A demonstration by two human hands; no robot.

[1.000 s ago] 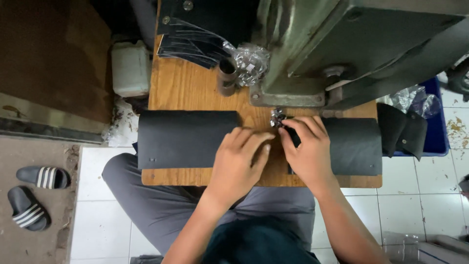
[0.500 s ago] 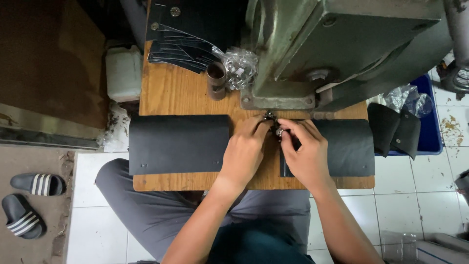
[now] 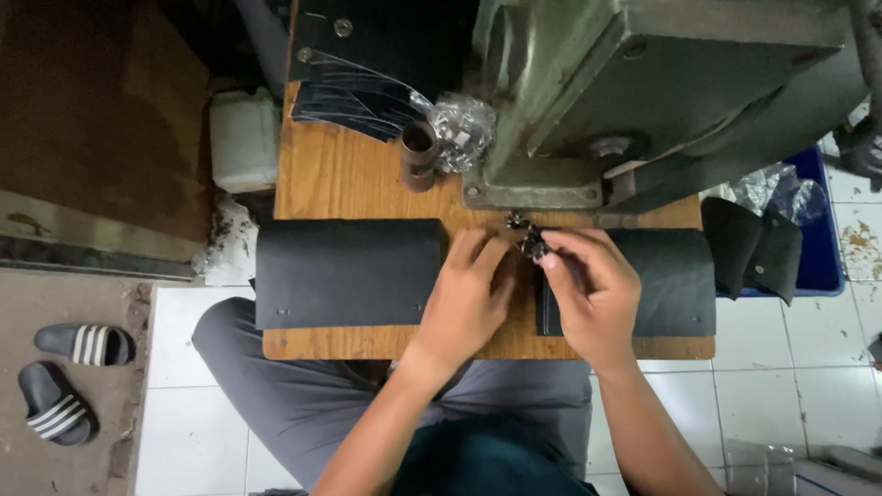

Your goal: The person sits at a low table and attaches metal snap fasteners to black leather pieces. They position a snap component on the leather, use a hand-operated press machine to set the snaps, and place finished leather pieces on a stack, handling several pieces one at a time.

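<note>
Small metal fasteners point(image 3: 525, 235) sit clustered on the wooden bench point(image 3: 340, 184) below the green press point(image 3: 643, 83), where your right hand point(image 3: 593, 294) pinches one while your left hand point(image 3: 469, 294) rests fingers-down, steadying the black leather piece point(image 3: 344, 273).

The person wears grey trousers point(image 3: 303, 395) of a smooth cloth, and a dark teal top point(image 3: 496, 459) shows at the bottom edge. The forearms are bare, without sleeves. The left hand point(image 3: 469, 298) and the right hand point(image 3: 593, 294) carry no gloves, rings or watch.
</note>
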